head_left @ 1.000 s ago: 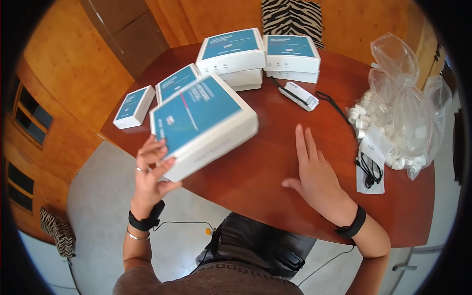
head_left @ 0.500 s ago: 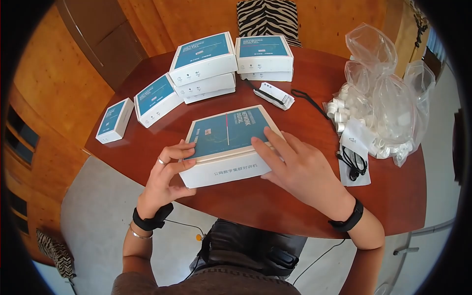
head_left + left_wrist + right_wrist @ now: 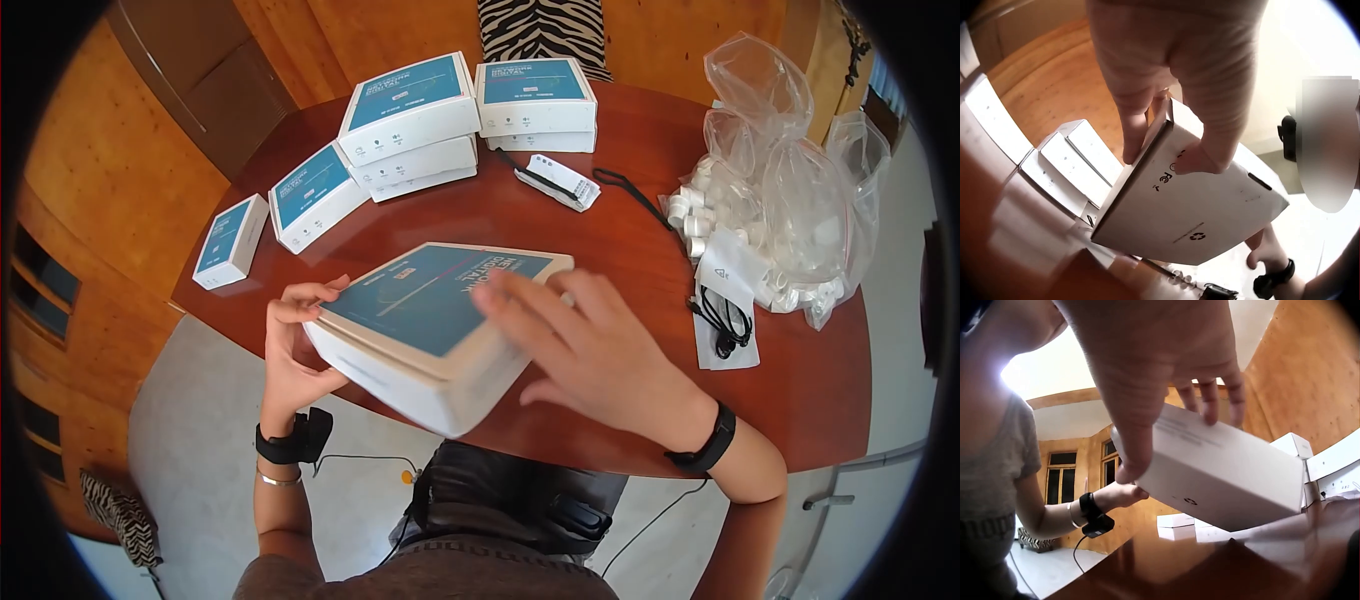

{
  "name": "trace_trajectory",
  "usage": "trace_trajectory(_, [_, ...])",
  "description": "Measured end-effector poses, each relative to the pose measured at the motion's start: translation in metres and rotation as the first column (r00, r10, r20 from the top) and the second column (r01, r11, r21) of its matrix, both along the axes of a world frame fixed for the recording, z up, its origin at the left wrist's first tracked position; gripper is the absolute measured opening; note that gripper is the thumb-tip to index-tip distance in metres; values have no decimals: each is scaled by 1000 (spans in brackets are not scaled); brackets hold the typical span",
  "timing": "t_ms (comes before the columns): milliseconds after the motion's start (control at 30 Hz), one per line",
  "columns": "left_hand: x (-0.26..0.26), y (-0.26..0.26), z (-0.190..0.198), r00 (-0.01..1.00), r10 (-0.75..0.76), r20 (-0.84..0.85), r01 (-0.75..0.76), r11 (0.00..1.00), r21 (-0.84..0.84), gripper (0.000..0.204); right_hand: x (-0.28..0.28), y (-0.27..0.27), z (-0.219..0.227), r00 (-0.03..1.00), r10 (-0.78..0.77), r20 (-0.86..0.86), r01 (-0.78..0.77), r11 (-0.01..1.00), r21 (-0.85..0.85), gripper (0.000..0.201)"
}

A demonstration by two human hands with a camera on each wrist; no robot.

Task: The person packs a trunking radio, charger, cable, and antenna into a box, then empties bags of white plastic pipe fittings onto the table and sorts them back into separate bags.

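A white box with a blue lid is tilted over the near edge of the table, its lid facing up and one corner toward the person. At its left end the left hand pinches it, fingers on top and thumb underneath. The left wrist view shows the box's white underside with small printed marks, and the thumb pressing there. Over the right part of the lid, the right hand spreads fairly straight, blurred fingers, thumb apart. In the right wrist view its fingers lie along the box's far edge.
Similar blue-lidded boxes stand along the back of the wooden table, some stacked, with a small box at far left. A white packet with a black strap lies behind. Clear bags of white pieces and a black cable are at right.
The left hand brought the box from the left to the middle, in front of the person. The right hand came over onto it. The box has since turned and tilted, one corner toward the person.
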State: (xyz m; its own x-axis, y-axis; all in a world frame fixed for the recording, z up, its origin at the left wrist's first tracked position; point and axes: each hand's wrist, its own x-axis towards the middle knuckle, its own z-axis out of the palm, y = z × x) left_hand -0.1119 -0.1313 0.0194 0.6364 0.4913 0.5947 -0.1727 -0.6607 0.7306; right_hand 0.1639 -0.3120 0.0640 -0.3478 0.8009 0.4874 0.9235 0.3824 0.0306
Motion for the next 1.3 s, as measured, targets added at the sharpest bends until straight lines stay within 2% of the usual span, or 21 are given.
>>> trace_trajectory(33, [-3, 4, -1, 999, -31, -20, 31, 1000, -4, 68, 1, 2, -2, 999, -31, -31, 32, 999, 31, 70])
trace_trajectory(67, [-3, 4, -2, 999, -29, -21, 29, 1000, -5, 68, 5, 6, -5, 999, -28, -32, 29, 999, 30, 70])
trace_trajectory(167, [-3, 4, -4, 999, -49, -17, 47, 997, -64, 68, 7, 12, -12, 987, 51, -151, -21, 981, 192, 41])
trace_trajectory(267, [2, 3, -5, 999, -39, -1, 39, 991, -125, 66, 6, 12, -13, 990, 41, -138, -11, 977, 213, 42])
trace_trajectory(367, [6, -2, 3, 943, 236, -235, -219, 971, 96, 67, 2, 9, -11, 996, -21, -90, 42, 971, 236, 40])
trace_trajectory(400, [7, -4, 5, 941, 242, -236, -225, 970, 96, 67, 1, 8, -10, 996, -16, -91, 37, 971, 235, 40])
trace_trajectory(467, [13, -9, 10, 923, 292, -251, -229, 941, 250, 64, 0, 6, -9, 999, -31, -44, 40, 975, 217, 39])
trace_trajectory(500, [21, -14, 16, 913, 341, -225, -230, 883, 409, 61, -2, 4, -8, 999, -26, -45, 35, 975, 217, 39])
trace_trajectory(600, [22, -17, 15, 937, 325, -128, -231, 851, 472, 60, -8, -2, -8, 998, -11, -64, 21, 988, 154, 44])
trace_trajectory(667, [20, -13, 13, 946, 289, -145, -206, 885, 418, 52, -9, -2, -11, 994, 81, -76, -64, 977, 205, 53])
trace_trajectory(733, [14, 1, 1, 986, 166, 15, -166, 975, 147, 46, -7, 0, -3, 980, 123, -159, -84, 969, 232, 56])
trace_trajectory(800, [15, 11, -7, 992, 122, 40, -126, 986, 113, 42, -2, 1, 7, 955, 164, -246, -97, 960, 262, 59])
trace_trajectory(833, [17, 12, -12, 988, 31, 152, -16, 995, -98, 41, 2, 0, 10, 929, 189, -319, -123, 968, 217, 60])
trace_trajectory(867, [19, 11, -14, 960, -31, 279, 115, 950, -290, 39, 4, -1, 10, 896, 211, -391, -153, 973, 174, 61])
trace_trajectory(900, [24, 4, -19, 953, 1, 303, 111, 929, -354, 35, 4, -1, 9, 875, 222, -431, -159, 971, 177, 61])
trace_trajectory(933, [25, 2, -21, 954, 1, 301, 111, 928, -355, 35, 2, -2, 9, 874, 220, -433, -158, 972, 176, 61])
trace_trajectory(1000, [26, 1, -25, 935, -181, 304, 293, 877, -380, 35, -2, -5, 11, 850, 247, -465, -191, 968, 165, 62])
trace_trajectory(1033, [29, -20, -11, 963, -82, 258, 204, 846, -493, 43, -3, -5, 10, 852, 253, -459, -194, 966, 173, 62])
trace_trajectory(1200, [38, -31, 9, 991, -43, 125, 107, 822, -559, 63, -2, -5, 5, 901, 190, -390, -79, 956, 284, 56])
trace_trajectory(1267, [41, -16, 1, 977, 184, 108, -93, 824, -559, 71, -1, -6, 8, 922, 152, -357, -49, 958, 282, 55])
trace_trajectory(1300, [41, -16, 0, 977, 182, 107, -92, 825, -558, 71, -1, -7, 9, 946, 125, -300, -36, 958, 284, 57])
